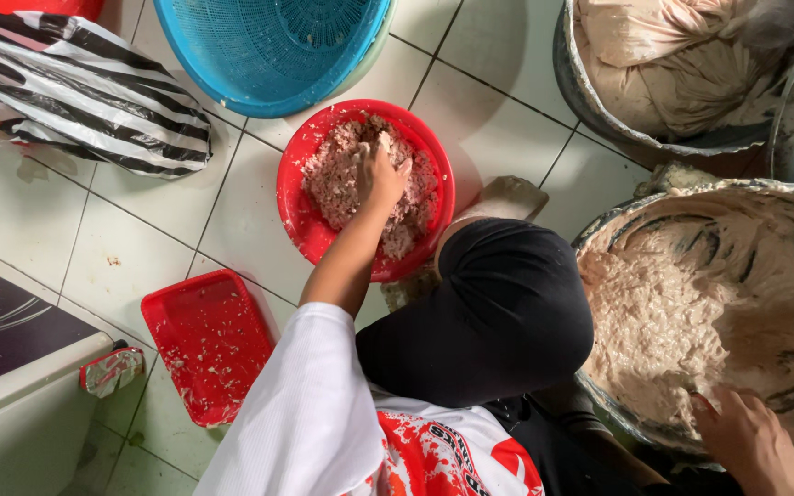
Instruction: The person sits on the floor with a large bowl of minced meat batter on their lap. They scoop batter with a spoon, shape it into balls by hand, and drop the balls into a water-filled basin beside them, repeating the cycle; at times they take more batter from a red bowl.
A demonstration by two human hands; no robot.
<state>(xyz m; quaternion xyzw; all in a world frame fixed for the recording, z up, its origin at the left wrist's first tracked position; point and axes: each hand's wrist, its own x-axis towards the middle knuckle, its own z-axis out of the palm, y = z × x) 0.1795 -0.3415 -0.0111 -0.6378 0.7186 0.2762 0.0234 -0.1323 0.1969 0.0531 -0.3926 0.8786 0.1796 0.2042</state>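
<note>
The fingers [386, 147] of the left hand [379, 174] are bent and pressed down into the pale pink minced mixture [337, 179] that fills the red bowl [300, 225]; whether a lump is gripped beneath them cannot be told. The mixture lies all round those fingers, heaped within the bowl's rim. Just beyond the bowl, a blue basket [268, 55] is set on the tiled floor [121, 248]; nearer the body and to the left, a red rectangular tray [209, 340] smeared with scraps is seen.

The right hand [748, 441] is laid on the near rim of a large metal basin [599, 239], fingers [723, 400] loosely spread and touching the pale paste [654, 321] inside; nothing is clasped. Beyond it a second basin [581, 92] holding a cloth-wrapped mass is placed.
</note>
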